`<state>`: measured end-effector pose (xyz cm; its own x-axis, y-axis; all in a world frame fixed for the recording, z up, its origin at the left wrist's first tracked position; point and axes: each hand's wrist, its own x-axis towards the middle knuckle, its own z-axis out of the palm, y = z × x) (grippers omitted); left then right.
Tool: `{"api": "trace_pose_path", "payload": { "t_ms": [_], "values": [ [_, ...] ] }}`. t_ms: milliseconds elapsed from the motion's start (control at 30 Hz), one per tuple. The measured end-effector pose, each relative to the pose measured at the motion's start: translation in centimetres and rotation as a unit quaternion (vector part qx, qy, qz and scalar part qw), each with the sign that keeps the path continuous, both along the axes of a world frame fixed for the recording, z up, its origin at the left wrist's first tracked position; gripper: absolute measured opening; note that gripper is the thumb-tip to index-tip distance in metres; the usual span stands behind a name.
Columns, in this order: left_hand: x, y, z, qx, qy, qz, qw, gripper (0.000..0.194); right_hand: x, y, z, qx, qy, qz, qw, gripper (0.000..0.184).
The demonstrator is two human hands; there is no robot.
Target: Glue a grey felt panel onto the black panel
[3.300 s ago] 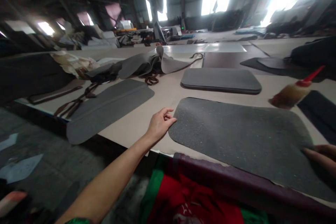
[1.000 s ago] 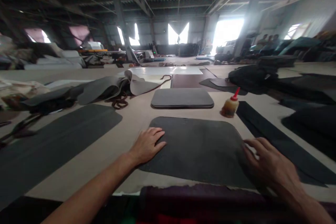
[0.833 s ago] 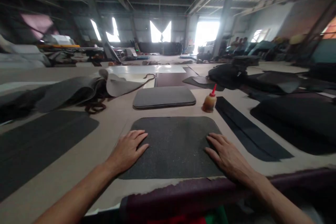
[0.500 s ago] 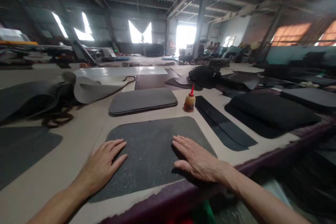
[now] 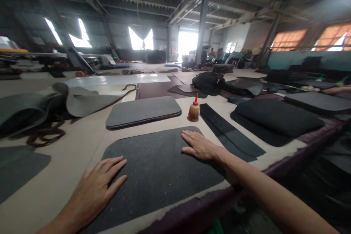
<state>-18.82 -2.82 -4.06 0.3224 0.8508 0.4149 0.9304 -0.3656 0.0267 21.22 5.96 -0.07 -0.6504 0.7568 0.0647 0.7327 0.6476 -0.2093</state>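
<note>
A dark grey sheet (image 5: 156, 175) with rounded corners lies flat on the pale table in front of me. My left hand (image 5: 97, 186) rests along its left edge, fingers stretched out and a little apart. Toward the sheet's far right corner, my right hand (image 5: 199, 145) lies flat with its fingers extended and the thumb apart. Neither hand holds anything. Just beyond the sheet is a stack of grey rounded panels (image 5: 144, 110). Right of that stack stands a squeeze bottle (image 5: 194, 109) with a red nozzle and amber-brown contents.
Dark strips (image 5: 230, 131) lie right of the bottle, and a pile of black panels (image 5: 276, 119) sits farther right. Rolled grey material (image 5: 33, 106) and a brown cord (image 5: 45, 135) are at the left. Part of another person's hand (image 5: 338, 90) shows at the right edge.
My right hand has slid farther away across the sheet toward its far right corner. The left hand remains at the left edge. The view has shifted slightly.
</note>
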Motion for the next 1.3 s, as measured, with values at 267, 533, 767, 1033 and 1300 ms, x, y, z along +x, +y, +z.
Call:
{"api": "trace_pose_path", "payload": {
  "t_ms": [267, 533, 767, 1033, 1300],
  "values": [
    [-0.2, -0.1, -0.4, 0.005, 0.005, -0.002, 1.0, 0.052, -0.3, 1.1, -1.0, 0.031, 0.002, -0.021, 0.999, 0.083],
    [6.0, -2.3, 4.8, -0.074, 0.087, -0.151, 0.982, 0.038, 0.8, 3.0, -3.6, 0.115, -0.004, -0.059, 0.992, 0.084],
    [7.3, 1.7, 4.7, -0.22, 0.082, -0.352, 0.906, 0.077, 1.1, 3.2, -4.3, 0.131, -0.03, -0.053, 0.99, 0.082],
    [1.3, 5.9, 4.4, -0.222, 0.042, -0.227, 0.947, 0.083, 1.2, 3.2, -4.2, 0.119, -0.048, -0.052, 0.99, 0.083],
    [-1.5, 8.3, 4.4, -0.122, 0.047, 0.013, 0.991, 0.065, 1.2, 3.1, -4.3, 0.123, -0.036, -0.057, 0.99, 0.08]
  ]
}}
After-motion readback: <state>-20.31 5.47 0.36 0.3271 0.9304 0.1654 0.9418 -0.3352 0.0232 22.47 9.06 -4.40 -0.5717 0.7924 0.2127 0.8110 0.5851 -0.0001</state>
